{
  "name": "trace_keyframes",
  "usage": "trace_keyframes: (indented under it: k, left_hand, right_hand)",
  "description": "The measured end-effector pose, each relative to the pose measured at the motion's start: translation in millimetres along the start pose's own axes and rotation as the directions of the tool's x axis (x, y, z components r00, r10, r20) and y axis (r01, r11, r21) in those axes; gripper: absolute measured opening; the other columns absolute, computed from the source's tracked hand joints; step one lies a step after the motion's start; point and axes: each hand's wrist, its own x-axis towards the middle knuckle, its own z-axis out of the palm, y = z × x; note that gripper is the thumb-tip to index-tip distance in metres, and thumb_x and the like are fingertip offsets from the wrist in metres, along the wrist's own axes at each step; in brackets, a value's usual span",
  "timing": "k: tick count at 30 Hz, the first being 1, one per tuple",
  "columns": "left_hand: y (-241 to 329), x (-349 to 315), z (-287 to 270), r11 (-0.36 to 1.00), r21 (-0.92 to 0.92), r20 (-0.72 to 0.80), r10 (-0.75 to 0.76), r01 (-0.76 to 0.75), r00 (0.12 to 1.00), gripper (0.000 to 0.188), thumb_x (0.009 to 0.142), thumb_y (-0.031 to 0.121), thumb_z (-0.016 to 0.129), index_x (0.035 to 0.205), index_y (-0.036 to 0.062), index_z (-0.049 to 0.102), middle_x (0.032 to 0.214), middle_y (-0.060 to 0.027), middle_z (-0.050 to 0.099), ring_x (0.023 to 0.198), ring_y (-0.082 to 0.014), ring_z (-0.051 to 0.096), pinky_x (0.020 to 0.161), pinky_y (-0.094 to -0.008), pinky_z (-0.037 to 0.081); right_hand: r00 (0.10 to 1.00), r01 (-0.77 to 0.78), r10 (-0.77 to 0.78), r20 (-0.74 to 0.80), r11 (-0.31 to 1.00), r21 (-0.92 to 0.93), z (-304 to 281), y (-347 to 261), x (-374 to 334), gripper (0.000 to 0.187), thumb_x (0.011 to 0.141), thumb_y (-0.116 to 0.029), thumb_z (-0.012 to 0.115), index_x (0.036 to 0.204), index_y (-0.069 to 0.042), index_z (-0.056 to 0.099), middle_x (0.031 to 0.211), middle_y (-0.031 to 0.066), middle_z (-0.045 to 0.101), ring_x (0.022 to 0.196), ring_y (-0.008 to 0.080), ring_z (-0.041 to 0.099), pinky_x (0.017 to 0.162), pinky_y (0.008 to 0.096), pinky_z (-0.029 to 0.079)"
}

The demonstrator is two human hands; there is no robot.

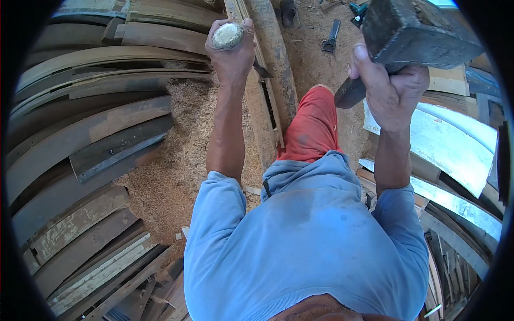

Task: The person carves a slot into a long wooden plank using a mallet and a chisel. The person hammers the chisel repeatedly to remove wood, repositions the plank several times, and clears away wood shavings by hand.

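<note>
My left hand (231, 56) is closed round an upright chisel (227, 36). The pale, battered butt of its round handle faces up, and a dark metal piece, which looks like its blade, shows beside the wrist over a long wooden beam (279, 64). Raised at the right, my right hand (393, 93) grips a mallet (417, 40) with a big dark block head. The mallet's short handle end sticks out to the left of my fingers, well apart from the chisel. Narrow wooden strips (272, 107) run along the beam, which passes beside my leg in red shorts.
Stacked planks (69, 134) fill the left side. Wood shavings (160, 171) cover the floor. Beyond the beam lie a dark hand tool (332, 36) and a green-and-black tool (357, 12). More boards and a pale sheet (444, 144) are at the right.
</note>
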Motion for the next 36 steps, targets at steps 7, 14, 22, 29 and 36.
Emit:
trace_keyframes:
  k: [7,14,22,29,36]
  left_hand:
    - [-15.6,-2.3,-6.2,0.990,0.096,-0.045,0.109,-0.105,0.993,0.023,0.092,0.016,0.079,0.095,0.0054,0.059,0.076,0.0001,0.062,0.063,-0.0085,0.063,0.057,-0.0239,0.053]
    - [-18.4,-26.7,-11.7,0.979,0.002,-0.018,0.203,-0.203,0.979,0.029,0.086,0.012,0.082,0.099,0.0022,0.058,0.090,-0.0028,0.063,0.082,-0.0085,0.060,0.073,-0.0239,0.049]
    - [-15.8,-42.9,-13.1,0.943,-0.012,0.058,0.332,-0.332,0.941,0.037,0.081,0.002,0.078,0.113,-0.0019,0.059,0.100,-0.0065,0.068,0.092,-0.0140,0.066,0.084,-0.0292,0.052]
    - [-14.9,-28.5,-11.2,0.945,-0.015,0.051,0.327,-0.327,0.944,0.034,0.085,0.003,0.077,0.113,-0.0014,0.058,0.099,-0.0064,0.070,0.087,-0.0118,0.067,0.079,-0.0267,0.053]
    - [-23.4,-23.9,-14.1,0.937,0.109,0.086,0.325,-0.333,0.942,0.032,0.088,0.006,0.078,0.111,-0.0013,0.057,0.089,-0.0052,0.068,0.076,-0.0093,0.065,0.067,-0.0234,0.053]
  right_hand:
    - [0.996,-0.058,0.070,0.060,0.979,-0.193,8.1,-8.9,0.8,0.010,0.091,-0.002,0.072,0.082,0.001,0.070,0.070,0.0047,0.068,0.060,0.0101,0.063,0.055,0.0260,0.049]
    - [0.944,0.251,-0.144,0.298,0.900,-0.358,24.8,9.7,19.3,0.018,0.085,-0.009,0.077,0.100,-0.001,0.073,0.080,0.0072,0.072,0.063,0.0168,0.066,0.064,0.0331,0.054]
    - [0.782,0.523,0.025,0.623,0.518,-0.677,48.9,31.7,52.1,0.033,0.082,-0.035,0.073,0.085,-0.003,0.067,0.081,0.0167,0.066,0.080,0.0355,0.069,0.074,0.0461,0.054]
    - [0.690,0.607,0.070,0.720,0.487,-0.628,56.8,22.1,69.8,0.026,0.076,-0.027,0.073,0.073,-0.001,0.067,0.077,0.0185,0.067,0.075,0.0381,0.069,0.067,0.0478,0.055]
    - [0.741,0.594,-0.028,0.671,0.492,-0.637,55.1,7.5,78.8,0.031,0.080,-0.030,0.071,0.081,0.001,0.066,0.078,0.0201,0.067,0.078,0.0393,0.070,0.069,0.0485,0.056]
